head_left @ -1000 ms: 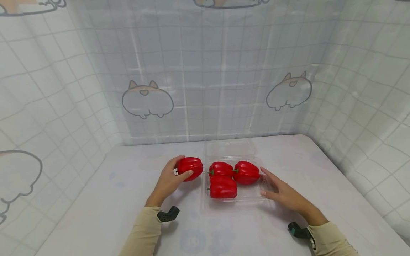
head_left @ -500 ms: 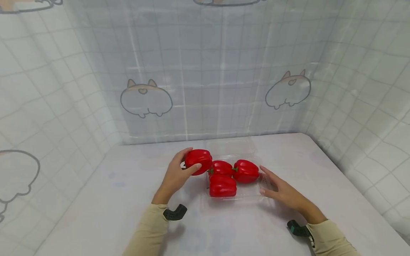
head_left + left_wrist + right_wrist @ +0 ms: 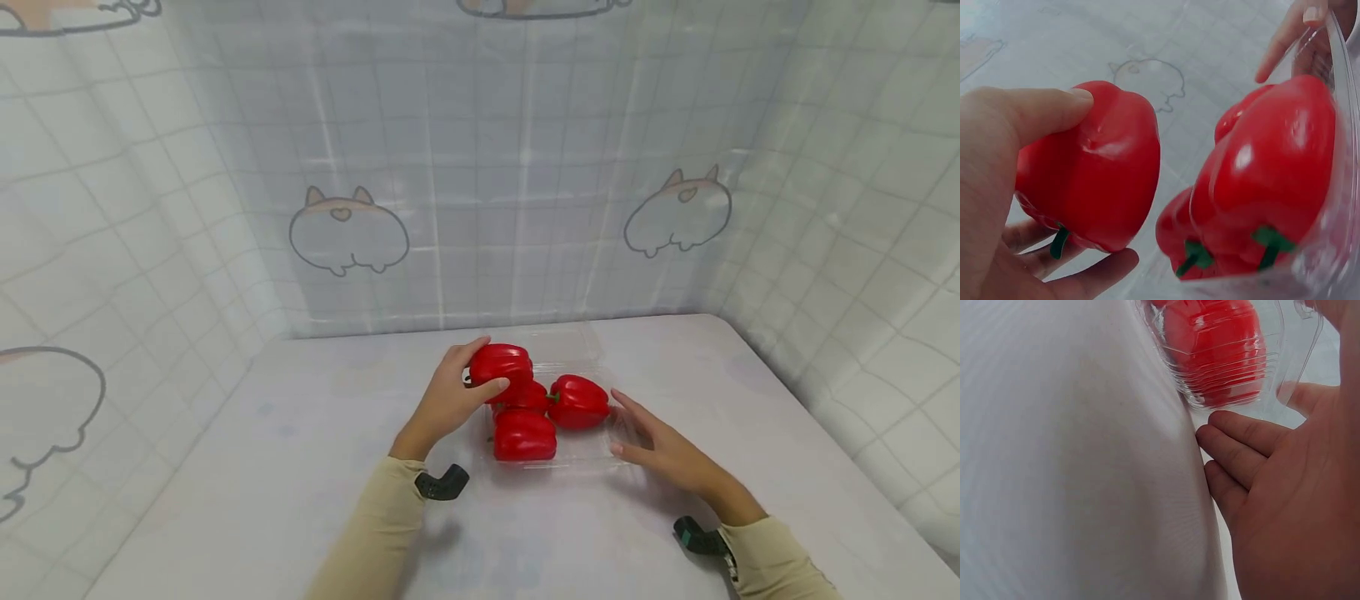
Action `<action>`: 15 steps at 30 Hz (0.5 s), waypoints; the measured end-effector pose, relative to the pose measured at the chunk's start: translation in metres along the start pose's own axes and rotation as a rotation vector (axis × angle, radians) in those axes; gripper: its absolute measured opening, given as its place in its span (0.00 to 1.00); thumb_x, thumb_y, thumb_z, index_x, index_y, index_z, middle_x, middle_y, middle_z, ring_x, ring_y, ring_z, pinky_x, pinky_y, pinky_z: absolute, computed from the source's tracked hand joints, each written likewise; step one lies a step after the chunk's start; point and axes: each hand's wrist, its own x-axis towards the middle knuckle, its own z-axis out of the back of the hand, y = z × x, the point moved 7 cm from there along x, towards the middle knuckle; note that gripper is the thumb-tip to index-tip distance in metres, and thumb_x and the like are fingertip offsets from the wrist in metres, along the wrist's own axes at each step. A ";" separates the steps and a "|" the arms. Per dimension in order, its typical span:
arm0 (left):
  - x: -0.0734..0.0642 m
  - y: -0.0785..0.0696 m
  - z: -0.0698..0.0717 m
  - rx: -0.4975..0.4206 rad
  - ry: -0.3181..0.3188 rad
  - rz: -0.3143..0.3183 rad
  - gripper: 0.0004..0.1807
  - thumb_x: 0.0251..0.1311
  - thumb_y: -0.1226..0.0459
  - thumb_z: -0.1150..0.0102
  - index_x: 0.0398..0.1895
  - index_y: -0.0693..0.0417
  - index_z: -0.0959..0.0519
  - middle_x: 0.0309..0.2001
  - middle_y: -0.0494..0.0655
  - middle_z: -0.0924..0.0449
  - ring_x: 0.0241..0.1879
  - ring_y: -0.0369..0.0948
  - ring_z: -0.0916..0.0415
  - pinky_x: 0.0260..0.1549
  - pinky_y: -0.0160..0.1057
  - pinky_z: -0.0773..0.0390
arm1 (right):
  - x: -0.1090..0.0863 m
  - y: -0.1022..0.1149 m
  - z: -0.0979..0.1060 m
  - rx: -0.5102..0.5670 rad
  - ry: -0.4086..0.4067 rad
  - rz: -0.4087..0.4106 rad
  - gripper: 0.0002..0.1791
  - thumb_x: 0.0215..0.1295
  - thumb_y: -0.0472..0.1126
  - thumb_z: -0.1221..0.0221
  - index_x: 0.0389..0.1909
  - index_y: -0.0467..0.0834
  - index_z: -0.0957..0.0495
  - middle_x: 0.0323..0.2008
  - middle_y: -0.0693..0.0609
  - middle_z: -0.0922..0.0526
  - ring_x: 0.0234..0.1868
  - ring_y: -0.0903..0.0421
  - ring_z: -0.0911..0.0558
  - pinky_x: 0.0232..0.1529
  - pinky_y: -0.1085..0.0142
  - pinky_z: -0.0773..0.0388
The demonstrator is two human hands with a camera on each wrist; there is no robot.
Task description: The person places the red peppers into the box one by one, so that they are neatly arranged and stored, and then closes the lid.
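Note:
My left hand (image 3: 442,402) grips a red bell pepper (image 3: 504,367) from its left side, thumb and fingers spread round it and its green stem toward the palm. In the head view it overlaps the back-left corner of a clear plastic clamshell box (image 3: 592,452). Three more red peppers lie inside: one at the front left (image 3: 525,435), one behind it (image 3: 532,397), partly covered by the held pepper, and one on the right (image 3: 579,402). At the box's right wall, my right hand (image 3: 671,448) rests with fingers extended; in the right wrist view its thumb (image 3: 1300,397) touches the clear plastic.
The box's clear lid (image 3: 562,343) lies folded back behind it. A white cloth covers the table (image 3: 300,483). Behind and to both sides hang grid-patterned curtains (image 3: 510,208) with animal drawings. Each wrist carries a dark device (image 3: 444,483).
My left hand has lifted the held pepper and carried it rightward from beside the box to over its back-left corner. The right hand and the peppers in the box stay put.

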 end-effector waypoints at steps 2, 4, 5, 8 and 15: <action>0.002 -0.004 -0.004 -0.007 0.017 -0.004 0.41 0.58 0.51 0.29 0.74 0.43 0.35 0.60 0.44 0.31 0.59 0.43 0.31 0.49 0.47 0.18 | 0.000 -0.001 0.000 -0.004 0.000 -0.006 0.48 0.67 0.51 0.37 0.81 0.51 0.53 0.76 0.40 0.42 0.76 0.39 0.44 0.69 0.37 0.44; 0.004 -0.007 -0.008 -0.005 0.036 -0.003 0.41 0.58 0.52 0.29 0.73 0.44 0.35 0.60 0.43 0.31 0.59 0.43 0.31 0.50 0.46 0.18 | 0.001 -0.002 -0.001 -0.010 0.000 -0.018 0.48 0.67 0.52 0.37 0.81 0.51 0.53 0.76 0.40 0.43 0.76 0.38 0.45 0.69 0.37 0.44; 0.004 -0.009 -0.009 -0.004 0.046 -0.004 0.41 0.58 0.52 0.29 0.73 0.44 0.35 0.60 0.43 0.31 0.59 0.43 0.31 0.50 0.46 0.19 | 0.001 -0.002 -0.001 -0.013 0.001 -0.023 0.48 0.67 0.52 0.37 0.81 0.51 0.53 0.76 0.39 0.43 0.76 0.38 0.45 0.69 0.37 0.44; 0.005 -0.014 -0.013 0.002 0.067 -0.005 0.41 0.57 0.53 0.29 0.73 0.45 0.35 0.61 0.43 0.31 0.59 0.43 0.31 0.51 0.46 0.19 | 0.001 -0.002 -0.001 -0.011 0.011 -0.030 0.48 0.67 0.53 0.37 0.81 0.50 0.54 0.76 0.38 0.44 0.76 0.37 0.46 0.68 0.36 0.44; 0.008 -0.026 -0.021 0.010 0.118 0.023 0.41 0.57 0.52 0.28 0.73 0.45 0.36 0.63 0.44 0.31 0.59 0.45 0.29 0.48 0.46 0.18 | 0.001 0.001 -0.001 -0.004 0.013 -0.024 0.48 0.67 0.52 0.37 0.81 0.50 0.53 0.76 0.39 0.43 0.76 0.38 0.45 0.69 0.38 0.44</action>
